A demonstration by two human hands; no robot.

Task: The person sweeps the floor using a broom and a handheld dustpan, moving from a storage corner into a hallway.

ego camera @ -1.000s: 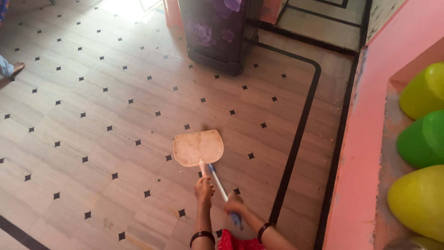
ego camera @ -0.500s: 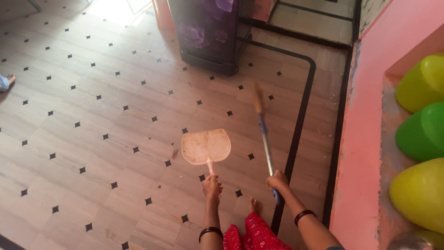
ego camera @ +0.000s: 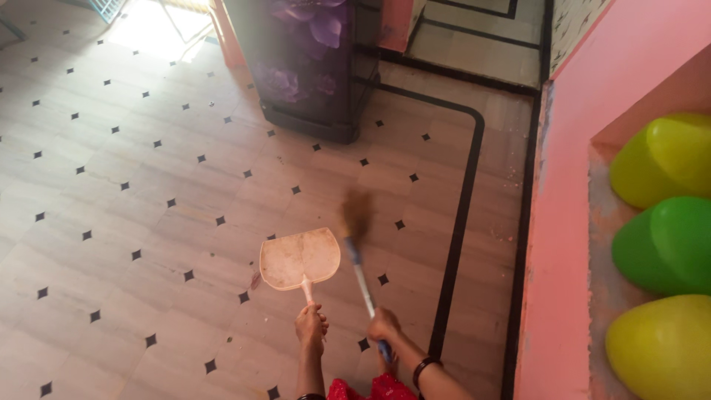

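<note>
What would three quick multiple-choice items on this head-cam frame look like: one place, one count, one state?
1. Where is the brown brush end of the blue-handled broom?
A. beside the dustpan's right edge
B. against the cabinet
C. in the wall niche

2. How many rounded plastic vessels show in the pink wall niche?
A. one
B. three
C. five

3. How is the pale flat plastic dustpan held?
A. lying loose on the floor
B. gripped by its handle in the left hand
C. tucked under an arm

Answers: 1 A, the blurred bristles sit just right of the pan. 2 B, two yellow-green and one green. 3 B, the left hand closes on the handle; the right hand grips the broom.
</note>
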